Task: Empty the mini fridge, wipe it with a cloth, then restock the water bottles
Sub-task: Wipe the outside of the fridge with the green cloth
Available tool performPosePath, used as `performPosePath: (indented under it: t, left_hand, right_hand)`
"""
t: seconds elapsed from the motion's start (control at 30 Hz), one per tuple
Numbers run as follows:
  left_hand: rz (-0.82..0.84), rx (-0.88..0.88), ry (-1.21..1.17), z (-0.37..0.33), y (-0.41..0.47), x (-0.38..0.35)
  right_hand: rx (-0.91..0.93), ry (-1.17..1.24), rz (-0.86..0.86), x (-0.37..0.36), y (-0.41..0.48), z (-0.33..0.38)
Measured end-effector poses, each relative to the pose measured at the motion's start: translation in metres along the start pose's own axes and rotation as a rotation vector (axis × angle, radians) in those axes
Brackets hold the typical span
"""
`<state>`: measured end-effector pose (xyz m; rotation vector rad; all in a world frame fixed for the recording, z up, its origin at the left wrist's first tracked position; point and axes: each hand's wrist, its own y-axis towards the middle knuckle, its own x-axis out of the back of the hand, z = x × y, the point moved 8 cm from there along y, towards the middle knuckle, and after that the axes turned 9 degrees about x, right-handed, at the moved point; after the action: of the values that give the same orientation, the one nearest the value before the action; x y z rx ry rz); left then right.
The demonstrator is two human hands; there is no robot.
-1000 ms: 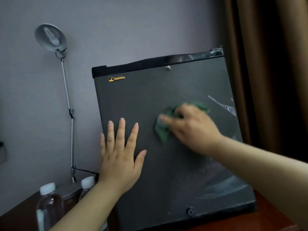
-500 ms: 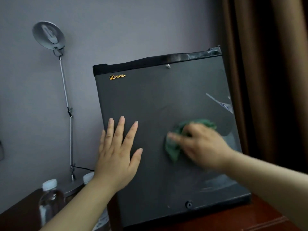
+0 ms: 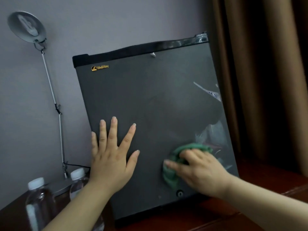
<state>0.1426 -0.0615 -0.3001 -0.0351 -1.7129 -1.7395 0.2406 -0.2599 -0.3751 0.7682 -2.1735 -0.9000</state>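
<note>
The mini fridge point(image 3: 150, 100) stood shut on a dark wooden table point(image 3: 260, 212), its grey door facing the camera and a gold logo point(image 3: 99, 68) in the door's upper left corner. The left hand point(image 3: 111, 159) lay flat against the lower left part of the door, palm down, with fingers straight and spread and the thumb angled out toward the door's middle. The right hand point(image 3: 200, 172) was on the door's lower right part, fingers bent over a bunched green cloth point(image 3: 171, 178) and pressing it to the surface. That hand was blurred, so the exact grip could not be made out. The cloth sat just above a small round fitting point(image 3: 180, 193) near the door's bottom edge. A torn sticker point(image 3: 209, 91) clung to the door's right edge.

To the left of the fridge, on the same table, stood a clear water bottle point(image 3: 39, 204) with a white cap. A second water bottle point(image 3: 77, 180) stood closer to the fridge, partly hidden behind the left forearm. Behind them a silver desk lamp point(image 3: 26, 26) rose against the grey wall point(image 3: 116, 19). A brown curtain point(image 3: 266, 80) hung to the right of the fridge.
</note>
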Motion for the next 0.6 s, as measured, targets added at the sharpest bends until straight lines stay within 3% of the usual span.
performPosePath:
  t: [0.1, 0.13, 0.27, 0.33, 0.47, 0.6]
  left_hand:
    - [0.006, 0.007, 0.001, 0.000, 0.001, 0.000]
    - [0.004, 0.008, -0.002, 0.000, 0.001, 0.000]
    - [0.001, 0.009, -0.018, 0.000, 0.000, 0.001]
    - [0.010, 0.014, -0.013, 0.000, 0.000, 0.002]
    - [0.025, 0.004, -0.010, 0.001, -0.001, 0.007]
    - [0.062, -0.052, -0.002, 0.005, -0.011, 0.009]
  right_hand:
    - [-0.338, 0.017, -0.150, 0.017, 0.018, -0.029]
    - [-0.358, 0.043, -0.152, 0.014, 0.019, -0.019]
    - [0.067, 0.230, 0.201, -0.029, 0.000, 0.077]
    - [0.169, 0.281, 0.326, -0.034, -0.006, 0.088]
    - [0.199, 0.244, 0.298, -0.019, -0.010, 0.066]
    - [0.083, 0.226, 0.363, -0.017, -0.018, 0.054]
